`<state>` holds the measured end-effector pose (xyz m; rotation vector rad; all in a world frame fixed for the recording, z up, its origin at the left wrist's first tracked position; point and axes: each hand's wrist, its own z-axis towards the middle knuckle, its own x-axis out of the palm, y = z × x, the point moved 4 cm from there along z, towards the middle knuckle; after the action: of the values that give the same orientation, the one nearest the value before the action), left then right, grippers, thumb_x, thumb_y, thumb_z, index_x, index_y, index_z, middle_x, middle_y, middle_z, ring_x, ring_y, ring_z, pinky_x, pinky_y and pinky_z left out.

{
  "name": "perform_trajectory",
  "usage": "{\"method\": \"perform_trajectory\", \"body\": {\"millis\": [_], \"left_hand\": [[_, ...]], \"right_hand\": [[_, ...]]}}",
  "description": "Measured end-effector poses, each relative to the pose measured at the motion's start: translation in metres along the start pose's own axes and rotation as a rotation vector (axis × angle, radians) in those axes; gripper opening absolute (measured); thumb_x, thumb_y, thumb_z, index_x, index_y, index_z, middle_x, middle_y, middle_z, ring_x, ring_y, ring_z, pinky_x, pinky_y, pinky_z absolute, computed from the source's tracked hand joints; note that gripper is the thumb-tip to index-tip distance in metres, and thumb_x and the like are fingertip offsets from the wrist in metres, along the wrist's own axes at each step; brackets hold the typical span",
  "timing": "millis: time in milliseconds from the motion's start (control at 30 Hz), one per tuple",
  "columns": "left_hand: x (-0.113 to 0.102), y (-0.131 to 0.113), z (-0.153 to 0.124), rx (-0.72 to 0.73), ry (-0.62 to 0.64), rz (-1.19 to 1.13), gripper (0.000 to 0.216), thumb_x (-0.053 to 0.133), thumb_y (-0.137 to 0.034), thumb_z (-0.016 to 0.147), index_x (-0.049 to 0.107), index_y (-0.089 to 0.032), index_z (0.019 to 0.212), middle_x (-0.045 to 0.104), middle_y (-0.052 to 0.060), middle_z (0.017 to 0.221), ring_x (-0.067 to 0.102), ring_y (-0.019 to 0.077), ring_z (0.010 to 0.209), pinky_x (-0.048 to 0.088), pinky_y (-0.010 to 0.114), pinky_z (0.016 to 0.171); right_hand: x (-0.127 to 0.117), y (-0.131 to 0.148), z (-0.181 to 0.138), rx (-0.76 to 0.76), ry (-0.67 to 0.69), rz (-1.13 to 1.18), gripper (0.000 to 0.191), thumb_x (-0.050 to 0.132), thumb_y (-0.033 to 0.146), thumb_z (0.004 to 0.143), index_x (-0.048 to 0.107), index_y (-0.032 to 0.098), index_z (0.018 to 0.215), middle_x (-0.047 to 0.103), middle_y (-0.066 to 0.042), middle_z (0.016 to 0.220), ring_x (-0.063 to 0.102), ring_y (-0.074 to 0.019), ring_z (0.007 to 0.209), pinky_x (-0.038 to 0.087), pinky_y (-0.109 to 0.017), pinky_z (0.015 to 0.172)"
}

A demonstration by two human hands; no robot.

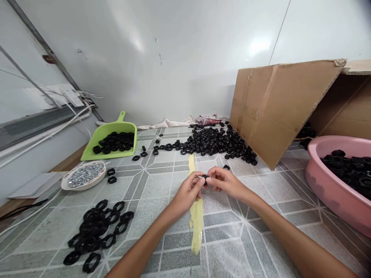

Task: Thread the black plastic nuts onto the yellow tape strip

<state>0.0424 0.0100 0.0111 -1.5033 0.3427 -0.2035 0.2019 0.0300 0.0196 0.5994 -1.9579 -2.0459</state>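
Note:
My left hand (191, 188) and my right hand (224, 180) meet near the middle of the view. Between their fingertips they pinch one small black plastic ring (205, 178), partly covered by the fingers. Below them a strip of yellow tape (196, 224) runs along the patterned surface. Behind the hands lies a big heap of similar black rings (214, 139). Another loose group of black rings (95, 227) rests at the front left. A white dish (100, 178) of small shiny metal pieces (84, 174) stands at the left.
A green dustpan (87, 152) holding black rings sits at the back left. An open cardboard box (269, 104) leans at the back right. At the right edge stands a pink basin (315, 173) with more rings. White cables (55, 131) run along the left wall.

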Motion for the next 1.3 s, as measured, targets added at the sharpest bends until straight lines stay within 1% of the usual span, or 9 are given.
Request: {"method": "perform_trajectory", "body": {"millis": [67,233,400,567,800,900,1067,1200,1300], "left_hand": [[0.002,-0.001,0.0,0.001,0.013,-0.004,0.038,0.051,-0.05,0.095,0.054,-0.019,0.116,0.058,-0.001,0.077,0.051,0.0104,0.06,0.04,0.023,0.058],[0.003,-0.003,0.0,-0.002,0.038,-0.019,0.04,0.048,-0.051,0.097,0.058,-0.017,0.115,0.062,0.002,0.082,0.053,0.011,0.062,0.042,0.024,0.06],[0.0,-0.004,0.001,0.008,0.031,-0.028,0.04,0.048,-0.05,0.097,0.06,-0.016,0.114,0.06,0.001,0.079,0.054,0.0111,0.061,0.042,0.024,0.061],[0.005,-0.003,-0.003,0.036,-0.019,-0.015,0.04,0.05,-0.05,0.095,0.059,-0.017,0.116,0.063,0.003,0.083,0.054,0.012,0.062,0.043,0.024,0.059],[0.011,-0.011,-0.014,0.085,-0.13,0.171,0.037,0.051,-0.048,0.096,0.059,-0.022,0.121,0.068,0.004,0.09,0.059,0.0175,0.076,0.048,0.027,0.067],[0.011,-0.01,-0.012,0.082,-0.116,0.103,0.04,0.05,-0.049,0.096,0.059,-0.02,0.122,0.068,0.005,0.089,0.06,0.0165,0.069,0.049,0.028,0.065],[0.016,-0.004,-0.009,0.056,-0.061,-0.012,0.043,0.049,-0.048,0.097,0.059,-0.016,0.122,0.067,0.004,0.083,0.061,0.0157,0.063,0.051,0.03,0.066],[0.019,-0.01,-0.015,0.069,-0.086,0.075,0.038,0.048,-0.046,0.097,0.059,-0.019,0.121,0.068,0.004,0.085,0.064,0.0179,0.071,0.05,0.03,0.071],[0.019,-0.017,-0.021,0.101,-0.117,0.234,0.034,0.046,-0.044,0.099,0.057,-0.023,0.122,0.069,0.004,0.093,0.064,0.019,0.078,0.049,0.031,0.076]], "right_hand": [[0.003,-0.003,-0.001,0.001,0.01,-0.014,0.034,0.06,0.053,0.089,0.055,0.019,0.087,0.059,0.002,0.071,0.051,-0.0123,0.06,0.041,-0.026,0.057],[0.006,-0.006,-0.004,-0.004,-0.05,-0.18,0.046,0.04,0.057,0.099,0.05,0.02,0.072,0.049,0.003,0.061,0.049,-0.0135,0.06,0.039,-0.028,0.061],[0.01,0.001,-0.006,-0.039,0.01,-0.215,0.041,0.045,0.055,0.098,0.054,0.02,0.08,0.051,0.003,0.066,0.048,-0.0139,0.063,0.037,-0.027,0.063],[0.015,-0.008,-0.005,0.039,-0.068,-0.165,0.049,0.036,0.057,0.1,0.054,0.019,0.074,0.047,0.002,0.065,0.044,-0.0136,0.061,0.033,-0.027,0.059],[0.017,-0.012,-0.005,0.158,-0.151,-0.069,0.053,0.04,0.062,0.094,0.047,0.02,0.063,0.038,0.004,0.056,0.033,-0.0125,0.052,0.026,-0.028,0.052],[0.018,-0.002,-0.009,0.099,-0.183,-0.111,0.051,0.04,0.062,0.095,0.049,0.021,0.068,0.046,0.002,0.06,0.041,-0.0145,0.057,0.031,-0.028,0.055],[0.02,0.011,-0.017,-0.065,-0.267,-0.394,0.041,0.037,0.053,0.1,0.044,0.023,0.073,0.056,0.001,0.066,0.052,-0.0181,0.064,0.034,-0.029,0.063],[0.022,0.011,-0.02,-0.047,-0.283,-0.495,0.041,0.031,0.045,0.104,0.048,0.024,0.073,0.056,0.0,0.063,0.051,-0.0184,0.059,0.031,-0.029,0.061],[0.025,0.013,-0.021,-0.034,-0.297,-0.455,0.043,0.031,0.045,0.103,0.051,0.023,0.073,0.059,-0.001,0.066,0.053,-0.0185,0.061,0.031,-0.029,0.061]]}}
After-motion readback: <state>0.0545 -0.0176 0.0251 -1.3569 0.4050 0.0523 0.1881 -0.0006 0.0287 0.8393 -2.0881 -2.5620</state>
